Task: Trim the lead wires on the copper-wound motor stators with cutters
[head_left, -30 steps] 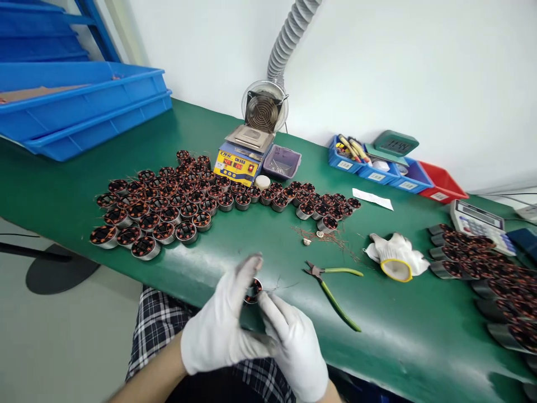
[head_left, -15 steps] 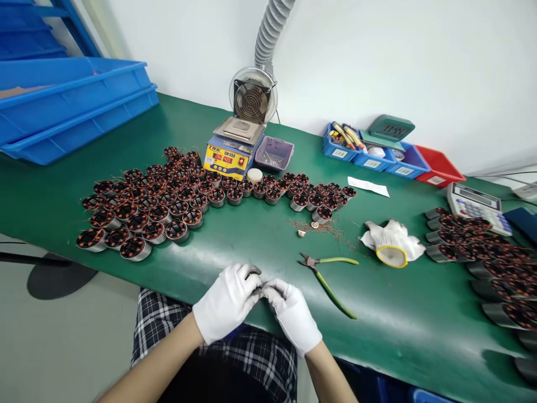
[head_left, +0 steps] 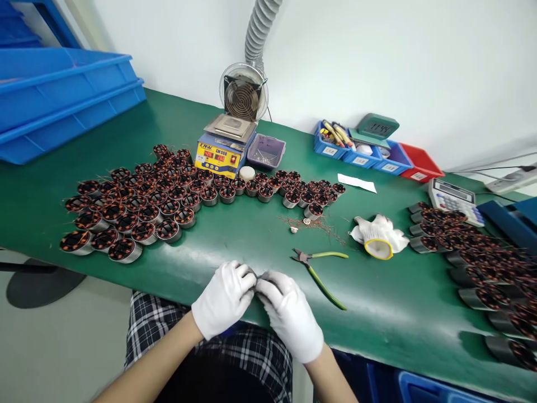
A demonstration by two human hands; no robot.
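Both my hands wear white gloves and meet at the near edge of the green table. My left hand and my right hand are closed together around a small wound motor stator, of which only a dark sliver shows between the fingers. Green-handled cutters lie on the mat just right of my right hand. A loose white glove lies further right.
Several copper-wound stators stand in rows at the left and middle, with another heap of stators at the right. Behind are a yellow-blue solder pot, a fan, a grey tray, small bins, a calculator and blue crates.
My hands dropped from a raised position to the table's near edge and closed tighter round the stator, hiding it. The view shifted slightly to the right.
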